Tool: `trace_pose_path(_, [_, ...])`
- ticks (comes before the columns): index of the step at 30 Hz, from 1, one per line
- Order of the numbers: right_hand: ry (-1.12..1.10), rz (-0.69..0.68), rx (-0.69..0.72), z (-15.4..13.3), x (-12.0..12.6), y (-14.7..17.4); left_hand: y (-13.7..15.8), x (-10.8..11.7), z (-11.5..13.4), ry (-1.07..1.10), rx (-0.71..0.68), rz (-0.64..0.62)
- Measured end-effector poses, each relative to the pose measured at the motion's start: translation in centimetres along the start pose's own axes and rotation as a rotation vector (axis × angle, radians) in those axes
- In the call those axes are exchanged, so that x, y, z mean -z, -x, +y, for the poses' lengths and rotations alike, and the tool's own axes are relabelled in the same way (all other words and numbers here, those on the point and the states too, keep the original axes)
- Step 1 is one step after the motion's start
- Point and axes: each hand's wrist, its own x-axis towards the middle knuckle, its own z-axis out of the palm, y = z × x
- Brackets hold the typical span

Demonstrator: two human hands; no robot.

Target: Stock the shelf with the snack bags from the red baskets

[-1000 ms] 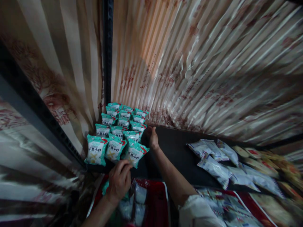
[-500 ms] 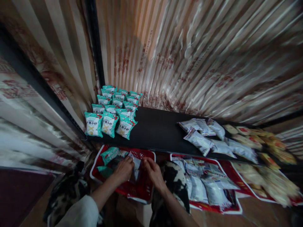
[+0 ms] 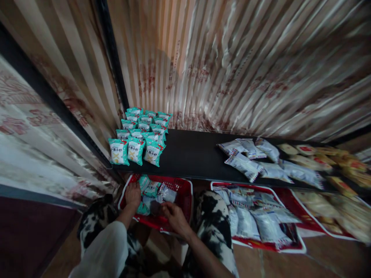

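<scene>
Black shelf (image 3: 197, 154): open room between standing teal packets (image 3: 135, 150) and silver packets (image 3: 245, 165); below its front edge (image 3: 174, 176), the red basket (image 3: 184, 197) holds loose teal packets (image 3: 152, 189). I read my step as handling these; any lift calls for clearing basket rim (image 3: 191, 200) and front edge. My left hand (image 3: 133, 196) lies extended beside them, my right hand (image 3: 175, 218) curls; whether either pinches one, I cannot tell.

Red basket (image 3: 184, 199): seven o'clock; left hand (image 3: 133, 195), right hand (image 3: 176, 217) inside.
Teal packets (image 3: 135, 150): nine o'clock, standing on black shelf (image 3: 193, 154).
</scene>
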Motion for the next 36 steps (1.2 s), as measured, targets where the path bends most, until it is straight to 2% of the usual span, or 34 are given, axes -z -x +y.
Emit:
trace_pose_path(4, [-0.037,0.072,-0.013,1.0,1.3,0.8,0.0,1.3,0.3,0.071,-0.059,0.005])
trace_pose_path(7, [-0.052,0.116,-0.019,1.4,2.0,1.4,0.1,2.7,0.3,0.150,-0.050,-0.018])
trace_pose_path(12, [-0.011,0.159,0.033,0.7,1.8,2.0,1.1,3.9,0.3,0.365,0.032,-0.187])
trace_pose_path(14, [0.032,0.198,0.095,0.0,1.7,2.1,1.8,4.3,0.4,0.502,0.033,-0.294])
trace_pose_path(17, [0.146,0.227,0.268,-1.1,2.0,2.2,3.2,5.1,0.7,0.713,-0.007,-0.446])
trace_pose_path(20, [0.276,0.140,0.413,-2.0,2.5,2.3,4.8,6.5,1.0,0.875,-0.019,-0.523])
trace_pose_path(23, [0.306,0.084,0.449,-2.6,2.8,2.4,6.0,8.0,1.4,1.082,0.037,-0.576])
trace_pose_path(25, [0.274,0.096,0.430,-3.1,3.0,2.5,6.2,8.8,1.6,1.180,0.056,-0.617])
trace_pose_path(29, [0.174,0.158,0.322,-4.4,3.8,2.9,5.7,10.1,2.2,1.204,0.049,-0.681])
trace_pose_path(31, [0.128,0.182,0.256,-5.2,4.7,2.9,5.4,10.6,2.6,1.237,0.073,-0.625])
trace_pose_path(33, [0.084,0.210,0.169,-5.9,5.6,2.8,5.2,10.9,3.2,1.282,0.064,-0.510])
trace_pose_path(34, [0.066,0.228,0.126,-6.1,6.1,2.7,5.2,11.0,3.6,1.294,0.038,-0.463])
trace_pose_path(36, [0.035,0.245,0.078,-6.5,6.9,2.4,5.2,11.0,4.7,1.302,-0.061,-0.447])
